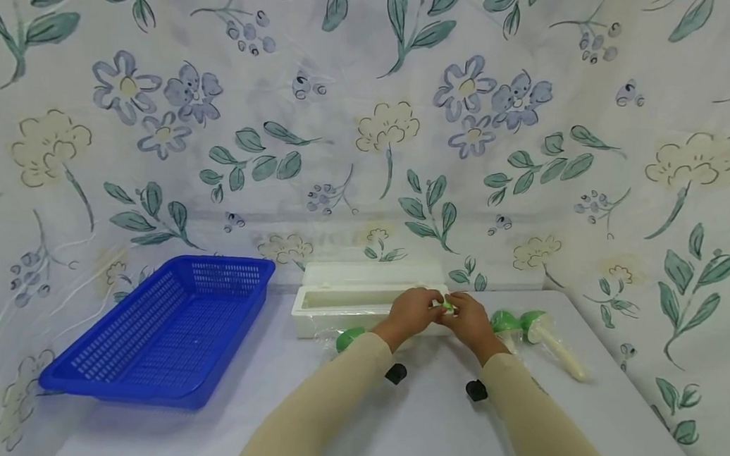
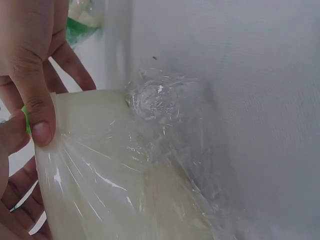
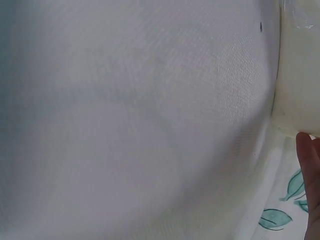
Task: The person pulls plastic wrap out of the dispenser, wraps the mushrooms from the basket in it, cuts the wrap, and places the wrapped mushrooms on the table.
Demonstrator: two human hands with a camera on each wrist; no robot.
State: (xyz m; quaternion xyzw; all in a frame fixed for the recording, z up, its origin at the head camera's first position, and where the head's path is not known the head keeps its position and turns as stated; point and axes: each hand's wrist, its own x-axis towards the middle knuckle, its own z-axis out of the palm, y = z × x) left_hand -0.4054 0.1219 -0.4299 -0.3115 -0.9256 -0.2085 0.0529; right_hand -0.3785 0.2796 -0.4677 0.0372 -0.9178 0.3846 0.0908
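A long cream-white box (image 1: 310, 323) stands by the wall with its lid (image 1: 368, 274) raised. Both hands meet at its right end around a small bright green piece (image 1: 447, 305). My left hand (image 1: 413, 310) grips the box rim there, its thumb pressing clear plastic film (image 2: 165, 100) in the left wrist view. My right hand (image 1: 469, 323) pinches the green piece. In the right wrist view only a finger (image 3: 307, 160) shows, at the box's end. The film hangs crumpled down the box's front. What the other fingers do behind the box is partly hidden.
A blue perforated basket (image 1: 229, 346) stands at the left of the white table (image 1: 426, 444). Right of the hands lie two green-headed, cream-handled objects (image 1: 560, 351) in clear plastic. Another green-headed object (image 1: 349, 338) lies partly behind the left forearm. Flower-printed cloth hangs behind.
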